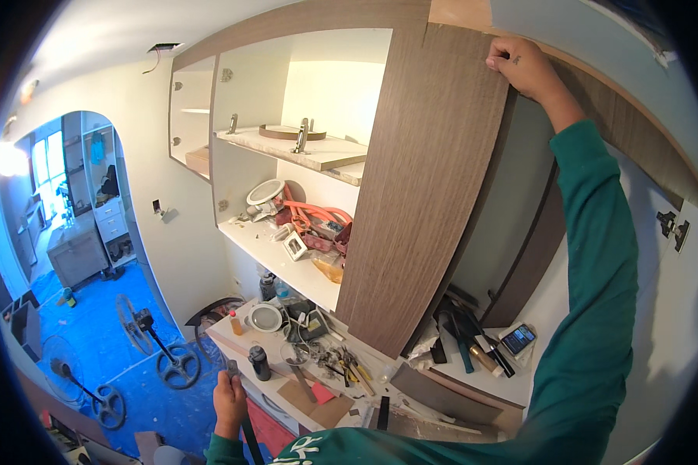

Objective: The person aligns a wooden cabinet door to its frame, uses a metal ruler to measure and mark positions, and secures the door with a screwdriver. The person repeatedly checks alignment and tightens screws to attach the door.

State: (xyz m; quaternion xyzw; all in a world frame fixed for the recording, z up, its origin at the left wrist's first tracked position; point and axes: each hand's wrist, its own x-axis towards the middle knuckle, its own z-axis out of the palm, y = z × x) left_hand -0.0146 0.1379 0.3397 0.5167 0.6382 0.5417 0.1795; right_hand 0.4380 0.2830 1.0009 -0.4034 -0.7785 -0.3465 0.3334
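Note:
My right hand [523, 68] is raised high at the upper right, its fingers curled closed against the top of a tall brown wood-grain panel [434, 170]. Whatever those fingers may pinch is hidden. Low at the left, my left hand [229, 404] is closed around a slim object with a greyish tip above the fist. Its kind does not show clearly. Below and beside that hand is a dark strip. Left of the panel stands an open cabinet [244, 225] without doors, with metal hinges [301, 136] on its middle shelf board.
A cluttered counter [295, 391] below carries pliers [358, 373], a black bottle [259, 363] and a round white light fitting [265, 318]. Orange hose [318, 209] lies in the cabinet. A lit phone [517, 339] rests by dark-handled tools. Pedestal fans [177, 364] stand on blue floor sheeting [151, 395].

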